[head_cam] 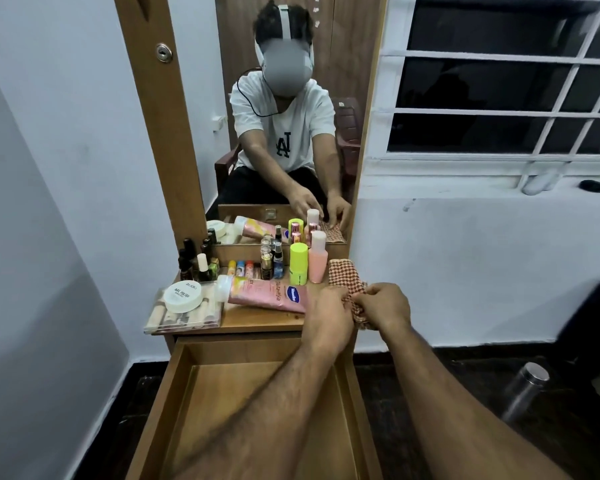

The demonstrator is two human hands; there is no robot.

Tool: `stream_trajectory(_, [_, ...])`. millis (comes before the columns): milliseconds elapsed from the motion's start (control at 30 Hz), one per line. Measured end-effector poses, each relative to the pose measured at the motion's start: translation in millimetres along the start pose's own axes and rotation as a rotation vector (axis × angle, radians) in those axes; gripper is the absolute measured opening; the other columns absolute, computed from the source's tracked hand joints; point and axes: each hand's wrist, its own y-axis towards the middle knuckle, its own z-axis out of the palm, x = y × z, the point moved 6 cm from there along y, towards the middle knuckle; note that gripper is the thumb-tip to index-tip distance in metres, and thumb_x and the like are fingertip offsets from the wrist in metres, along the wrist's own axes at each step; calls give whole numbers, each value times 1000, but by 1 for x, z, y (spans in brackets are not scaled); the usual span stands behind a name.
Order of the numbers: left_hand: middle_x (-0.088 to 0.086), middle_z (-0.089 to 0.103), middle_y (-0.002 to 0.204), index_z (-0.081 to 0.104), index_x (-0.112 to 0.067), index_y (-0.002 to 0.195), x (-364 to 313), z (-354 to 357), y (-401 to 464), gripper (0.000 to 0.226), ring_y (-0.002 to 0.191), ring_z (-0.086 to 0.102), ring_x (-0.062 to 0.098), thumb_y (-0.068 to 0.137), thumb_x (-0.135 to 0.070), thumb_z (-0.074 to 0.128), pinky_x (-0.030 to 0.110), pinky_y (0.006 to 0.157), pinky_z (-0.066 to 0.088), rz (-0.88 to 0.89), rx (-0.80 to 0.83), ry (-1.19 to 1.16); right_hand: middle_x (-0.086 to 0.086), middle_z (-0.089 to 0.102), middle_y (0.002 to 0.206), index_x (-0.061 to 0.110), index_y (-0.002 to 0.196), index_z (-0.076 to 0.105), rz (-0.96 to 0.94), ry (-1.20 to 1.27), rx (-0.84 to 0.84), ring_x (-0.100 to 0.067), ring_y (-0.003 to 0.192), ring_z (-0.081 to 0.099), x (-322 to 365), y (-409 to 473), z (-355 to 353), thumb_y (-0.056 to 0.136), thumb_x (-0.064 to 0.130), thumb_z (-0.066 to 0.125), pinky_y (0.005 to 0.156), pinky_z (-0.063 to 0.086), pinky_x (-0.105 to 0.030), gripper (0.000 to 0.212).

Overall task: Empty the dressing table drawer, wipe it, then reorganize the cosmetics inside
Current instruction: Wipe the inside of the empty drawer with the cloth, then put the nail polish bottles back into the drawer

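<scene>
The wooden drawer (pixel 187 393) is pulled out below the dressing table top and holds nothing. A red-and-white checked cloth (pixel 343 277) lies at the right end of the table top (pixel 257 320). My left hand (pixel 326 311) and my right hand (pixel 383 304) both grip the cloth's near edge, fingers curled around it. Cosmetics stand on the top: a pink Vaseline tube (pixel 267 294) lying flat, a neon yellow bottle (pixel 298 263), a pink bottle (pixel 317 258), a white round jar (pixel 182 296) on a clear case (pixel 184 315), and several small bottles (pixel 201 263).
A mirror (pixel 284 116) behind the table reflects a seated person. White walls stand on both sides, and a barred window (pixel 499 98) is at the right. A steel bottle (pixel 523 389) lies on the dark floor at the right.
</scene>
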Motion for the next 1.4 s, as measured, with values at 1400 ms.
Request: stream_trajectory(1400, [0, 47, 148, 53, -18, 140, 47, -125, -108, 45, 136, 41, 17, 97, -32, 55, 31, 113, 33, 206, -31, 449, -3, 72, 108, 15, 107, 77, -433, -127, -125, -19, 98, 63, 64, -125, -2, 87, 27, 68, 81, 50, -28, 24])
